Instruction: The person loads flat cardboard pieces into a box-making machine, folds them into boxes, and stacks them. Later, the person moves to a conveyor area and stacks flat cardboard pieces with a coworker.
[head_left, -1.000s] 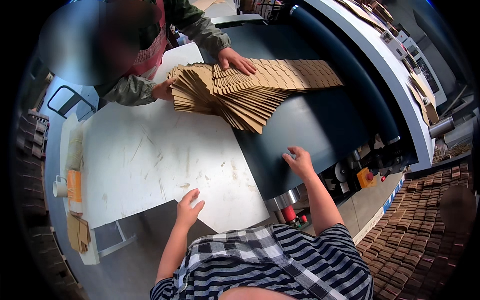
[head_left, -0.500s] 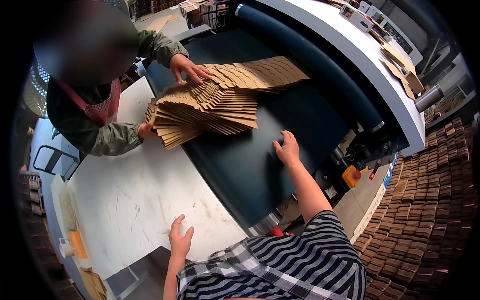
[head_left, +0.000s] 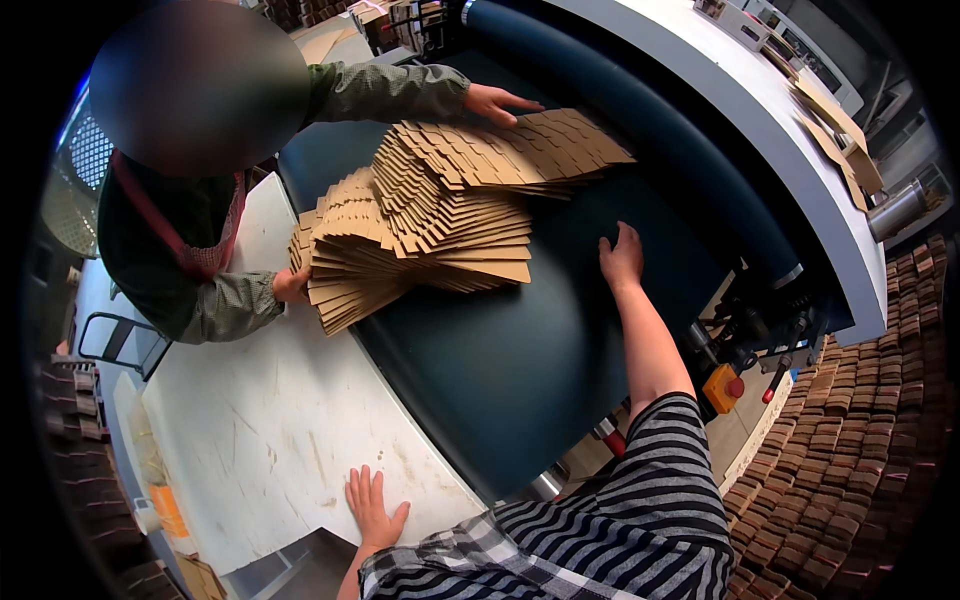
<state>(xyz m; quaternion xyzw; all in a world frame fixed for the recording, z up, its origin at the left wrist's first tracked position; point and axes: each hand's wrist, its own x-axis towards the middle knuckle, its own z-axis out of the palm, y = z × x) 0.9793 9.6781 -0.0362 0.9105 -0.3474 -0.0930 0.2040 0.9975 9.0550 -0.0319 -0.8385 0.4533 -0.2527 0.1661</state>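
Observation:
A fanned pile of folded brown cardboard pieces point(head_left: 440, 215) lies on the dark conveyor belt point(head_left: 460, 380), trailing toward the roller at the far right. My right hand point(head_left: 622, 254) reaches over the belt to the right of the pile, apart from the cardboard, with nothing in it and its fingers apart. Near the table's front edge, my left hand point(head_left: 373, 508) rests on the white table point(head_left: 260, 430), fingers spread and holding nothing. Across the belt, a co-worker's one hand point(head_left: 500, 103) reaches over the pile's far side; the other hand point(head_left: 291, 285) grips its left end.
A long dark roller point(head_left: 650, 150) and a white machine housing point(head_left: 740, 110) curve along the right. An orange box with a red button point(head_left: 723, 388) sits by the belt's right edge. Stacked brown cardboard point(head_left: 850, 430) fills the right side.
My right hand has moved farther out and to the right. My left hand has come down flat on the table. The co-worker's far hand has slid right along the pile.

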